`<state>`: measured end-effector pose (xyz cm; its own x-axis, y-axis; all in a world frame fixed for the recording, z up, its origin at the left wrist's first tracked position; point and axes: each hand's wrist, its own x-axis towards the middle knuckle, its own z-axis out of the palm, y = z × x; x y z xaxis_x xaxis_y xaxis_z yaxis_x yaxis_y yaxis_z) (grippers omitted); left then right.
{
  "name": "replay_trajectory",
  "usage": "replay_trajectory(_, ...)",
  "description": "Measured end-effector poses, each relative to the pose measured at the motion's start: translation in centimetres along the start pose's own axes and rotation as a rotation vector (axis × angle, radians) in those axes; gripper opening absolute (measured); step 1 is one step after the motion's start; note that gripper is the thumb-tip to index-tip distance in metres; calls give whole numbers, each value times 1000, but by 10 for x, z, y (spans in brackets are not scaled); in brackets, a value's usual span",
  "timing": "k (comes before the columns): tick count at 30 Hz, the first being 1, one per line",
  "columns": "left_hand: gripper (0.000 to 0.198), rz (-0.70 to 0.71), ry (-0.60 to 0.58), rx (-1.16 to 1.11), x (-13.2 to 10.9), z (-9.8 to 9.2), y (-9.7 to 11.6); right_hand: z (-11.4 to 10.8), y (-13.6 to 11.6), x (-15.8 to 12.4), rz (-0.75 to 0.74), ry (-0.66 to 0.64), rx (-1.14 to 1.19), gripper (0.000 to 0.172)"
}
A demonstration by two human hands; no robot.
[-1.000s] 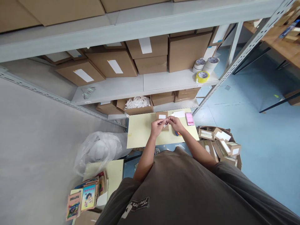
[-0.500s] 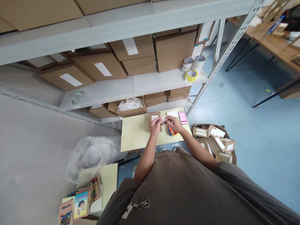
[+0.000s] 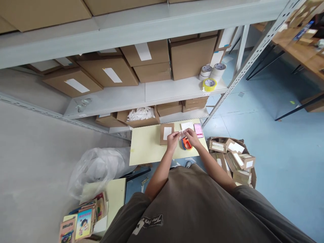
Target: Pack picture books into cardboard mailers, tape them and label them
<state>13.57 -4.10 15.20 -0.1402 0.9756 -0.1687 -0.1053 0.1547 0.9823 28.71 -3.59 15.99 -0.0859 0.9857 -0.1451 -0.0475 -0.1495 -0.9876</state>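
My left hand (image 3: 172, 141) and my right hand (image 3: 192, 137) are close together above the cream table (image 3: 146, 143). Pinched between the fingertips of both is a small white slip (image 3: 181, 135), too small to make out in detail. To the left of my left hand lies a closed cardboard box (image 3: 163, 139) with a white label (image 3: 167, 132) on top. An orange and blue tape dispenser (image 3: 186, 144) rests just below my right hand. Behind the hands is a stack of white paper (image 3: 186, 125), partly hidden, and a phone with a pink screen (image 3: 198, 130) lies beside it.
A metal shelf (image 3: 167, 92) with cardboard boxes and tape rolls (image 3: 209, 84) stands over the table's far side. To the right is a large carton (image 3: 253, 177) of small boxes. Plastic wrap (image 3: 98, 168) and a pile of books (image 3: 83, 222) are at left.
Both hands have shifted right with the white slip, away from the cardboard box, whose label now shows more fully. More of the tape dispenser is visible. The view has shifted slightly.
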Motion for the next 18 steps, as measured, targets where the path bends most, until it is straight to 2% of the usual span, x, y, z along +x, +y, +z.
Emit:
replay_trajectory(3,45,-28,-46,-19,12,-9,-7,12,2,6,-22,2,16,46)
replay_trajectory(6,52,-83,11,-60,37,-41,-11,22,1,11,-35,9,36,46)
replay_trajectory(8,56,-82,127,-82,61,-77,-13,30,1,14,-44,48,61,43)
replay_trajectory(11,59,-37,420,-122,95,-145,-13,49,4,23,-55,154,58,38)
replay_trajectory(13,58,-12,561,-126,110,-190,-12,70,9,32,-50,242,33,35)
replay_trajectory(15,55,23,617,-86,115,-229,-11,96,17,47,-17,295,33,33)
replay_trajectory(18,50,77,594,-4,110,-273,-9,147,31,81,84,248,40,42)
